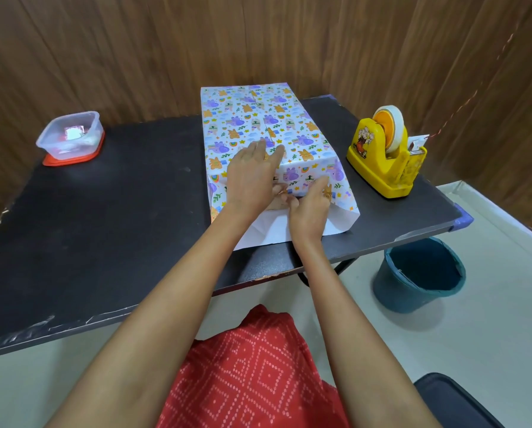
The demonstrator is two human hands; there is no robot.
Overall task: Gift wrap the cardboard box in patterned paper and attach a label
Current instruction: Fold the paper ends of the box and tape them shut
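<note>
The left hand (252, 177) lies flat and spread, palm down, over the near top edge of the box, its fingers (275, 156) stretched out across the patterned paper (258, 118) and holding nothing. Just to its right, the right hand (309, 205) works at the near end of the box, its fingers (318, 185) pressed against the paper flap that folds down over that end; whether they pinch the flap or only push on it I cannot tell. The two hands touch, or nearly so, at the thumbs.

The cardboard box (275, 205) is almost wholly covered; only a small brown patch shows between the hands at the near end. It sits lengthwise on the black table (119, 211), right of the middle, running from the near edge to the far edge. A seam runs down the middle of its top. At the near end the paper stands open, its white underside (270, 230) spread on the table below the hands.

To the right of the box, near it but apart, stands a yellow tape dispenser (385, 152) with a roll on it. Well off at the far left sits a clear plastic container (70, 134) resting on a red lid (73, 159). On the floor under the right end of the table is a dark teal bucket (419, 273).
</note>
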